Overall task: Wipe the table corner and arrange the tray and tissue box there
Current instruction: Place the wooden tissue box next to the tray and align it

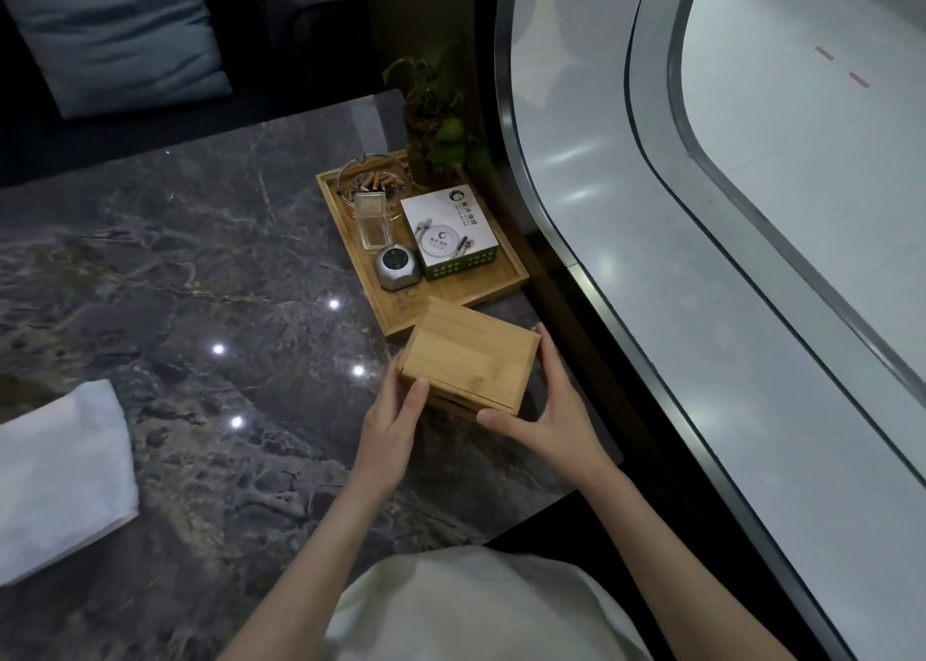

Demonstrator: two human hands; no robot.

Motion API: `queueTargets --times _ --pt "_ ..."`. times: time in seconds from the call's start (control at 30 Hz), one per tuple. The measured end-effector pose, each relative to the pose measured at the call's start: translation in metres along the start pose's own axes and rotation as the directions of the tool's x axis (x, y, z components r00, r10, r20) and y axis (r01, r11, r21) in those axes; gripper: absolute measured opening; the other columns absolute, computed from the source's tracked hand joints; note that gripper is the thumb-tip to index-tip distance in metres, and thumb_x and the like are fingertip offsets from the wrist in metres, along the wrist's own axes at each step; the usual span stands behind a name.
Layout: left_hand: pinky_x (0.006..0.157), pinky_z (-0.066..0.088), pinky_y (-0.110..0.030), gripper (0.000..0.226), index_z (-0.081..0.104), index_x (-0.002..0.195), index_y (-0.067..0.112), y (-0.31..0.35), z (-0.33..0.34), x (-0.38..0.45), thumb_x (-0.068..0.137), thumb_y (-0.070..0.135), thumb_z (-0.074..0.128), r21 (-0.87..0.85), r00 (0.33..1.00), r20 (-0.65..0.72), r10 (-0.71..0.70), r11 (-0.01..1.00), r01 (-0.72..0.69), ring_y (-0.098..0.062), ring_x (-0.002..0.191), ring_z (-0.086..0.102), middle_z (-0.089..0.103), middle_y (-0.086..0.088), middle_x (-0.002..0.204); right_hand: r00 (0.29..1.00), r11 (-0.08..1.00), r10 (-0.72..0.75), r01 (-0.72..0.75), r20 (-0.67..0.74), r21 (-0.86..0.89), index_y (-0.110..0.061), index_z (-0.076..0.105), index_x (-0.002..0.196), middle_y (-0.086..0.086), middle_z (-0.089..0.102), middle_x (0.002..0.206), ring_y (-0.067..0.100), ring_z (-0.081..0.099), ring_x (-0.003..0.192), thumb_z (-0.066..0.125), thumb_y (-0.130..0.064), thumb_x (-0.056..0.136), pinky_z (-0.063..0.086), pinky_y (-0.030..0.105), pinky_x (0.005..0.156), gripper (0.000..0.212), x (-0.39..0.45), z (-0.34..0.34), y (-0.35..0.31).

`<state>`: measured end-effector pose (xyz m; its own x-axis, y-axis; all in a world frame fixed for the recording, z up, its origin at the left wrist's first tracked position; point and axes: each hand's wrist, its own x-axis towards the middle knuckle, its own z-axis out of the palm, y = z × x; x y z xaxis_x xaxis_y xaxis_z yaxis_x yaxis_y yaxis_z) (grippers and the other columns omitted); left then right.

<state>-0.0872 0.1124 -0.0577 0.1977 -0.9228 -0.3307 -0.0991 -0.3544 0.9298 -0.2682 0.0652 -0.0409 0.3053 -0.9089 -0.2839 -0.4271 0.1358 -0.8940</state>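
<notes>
A bamboo tissue box [468,355] sits on the dark marble table [210,269], close to its right edge and just in front of the wooden tray [503,287]. My left hand [393,422] grips the box's left side, thumb on the front. My right hand [546,405] holds its right side and front corner. The box's far corner overlaps the tray's near rim. The tray lies in the far right corner of the table. It carries a glass ashtray [373,179] with cigarette butts, a clear holder [373,219], a small silver device [396,267] and a white-and-green box [451,232].
A folded white cloth [60,480] lies at the table's left edge. A potted plant [436,119] stands at the tray's far corner. A curved glass railing [591,259] runs along the right of the table. A dark sofa with a grey-blue cushion [115,29] is behind.
</notes>
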Motion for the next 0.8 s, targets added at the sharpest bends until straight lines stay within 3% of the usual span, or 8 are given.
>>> queueTargets --times 0.1,0.2,0.37,0.5,0.63,0.73,0.8 --pt "0.087 0.03 -0.007 0.043 0.033 0.126 0.041 0.005 0.0 -0.001 0.083 0.049 0.037 -0.014 1.0 0.004 -0.004 1.0 0.004 -0.001 0.116 0.042 0.048 0.021 0.122 0.999 0.999 -0.024 0.023 -0.031 -0.037 -0.039 0.012 0.143 -0.031 0.028 0.136 -0.002 0.024 0.133 0.081 -0.048 0.057 0.023 0.031 0.112 0.11 0.002 -0.003 -0.002" --pt "0.09 0.032 -0.013 0.041 0.037 0.125 0.04 0.006 -0.002 -0.001 0.085 0.051 0.041 -0.017 1.0 -0.013 -0.002 1.0 0.002 0.001 0.111 0.045 0.05 0.02 0.117 0.996 0.993 -0.058 0.05 -0.07 -0.111 -0.025 0.023 0.143 -0.011 0.043 0.141 0.004 0.035 0.132 0.08 -0.051 0.054 0.032 0.032 0.111 0.109 0.004 -0.007 -0.005" --pt "0.079 0.039 0.001 0.033 0.05 0.115 0.037 0.018 -0.008 0.004 0.083 0.044 0.047 0.024 0.998 -0.055 0.02 1.0 -0.019 0.022 0.092 0.05 0.055 0.027 0.104 0.987 0.986 -0.101 0.083 -0.122 -0.147 -0.024 0.038 0.134 -0.019 0.052 0.122 0.001 0.048 0.119 0.083 -0.048 0.054 0.042 0.022 0.1 0.094 0.01 -0.007 -0.01" --pt "0.071 0.045 -0.014 0.016 0.06 0.092 0.034 0.03 -0.013 0.012 0.085 0.044 0.05 0.067 0.991 -0.132 0.036 0.997 -0.028 0.003 0.084 0.059 0.065 0.014 0.09 0.985 0.997 -0.046 0.036 -0.166 -0.066 -0.024 0.047 0.128 -0.022 0.054 0.11 0.0 0.053 0.107 0.083 -0.044 0.056 0.044 0.017 0.09 0.083 0.015 -0.007 -0.013" --pt "0.068 0.045 -0.014 0.021 0.061 0.102 0.022 0.037 -0.012 0.016 0.089 0.036 0.051 0.148 0.987 -0.147 0.064 0.988 -0.042 -0.003 0.088 0.06 0.065 0.011 0.091 0.984 0.997 0.064 -0.054 -0.169 0.059 -0.022 0.052 0.12 -0.021 0.058 0.102 0.003 0.058 0.1 0.075 -0.055 0.051 0.051 0.024 0.086 0.08 0.021 -0.007 -0.012" --pt "0.075 0.047 -0.012 0.03 0.059 0.115 0.022 0.039 -0.01 0.018 0.087 0.033 0.056 0.201 0.991 -0.105 0.077 0.978 -0.055 -0.001 0.094 0.06 0.066 0.011 0.099 0.981 0.989 0.107 -0.089 -0.164 0.115 -0.018 0.046 0.13 -0.016 0.055 0.108 0.006 0.054 0.106 0.071 -0.058 0.052 0.05 0.027 0.089 0.091 0.024 -0.008 -0.009" --pt "0.084 0.048 -0.02 0.04 0.055 0.122 0.021 0.039 -0.009 0.021 0.084 0.034 0.06 0.254 0.994 -0.082 0.077 0.966 -0.053 -0.006 0.099 0.059 0.065 0.008 0.106 0.978 0.982 0.135 -0.11 -0.157 0.155 -0.018 0.04 0.135 -0.013 0.049 0.115 0.005 0.048 0.11 0.068 -0.055 0.057 0.047 0.027 0.091 0.09 0.024 -0.008 -0.008"
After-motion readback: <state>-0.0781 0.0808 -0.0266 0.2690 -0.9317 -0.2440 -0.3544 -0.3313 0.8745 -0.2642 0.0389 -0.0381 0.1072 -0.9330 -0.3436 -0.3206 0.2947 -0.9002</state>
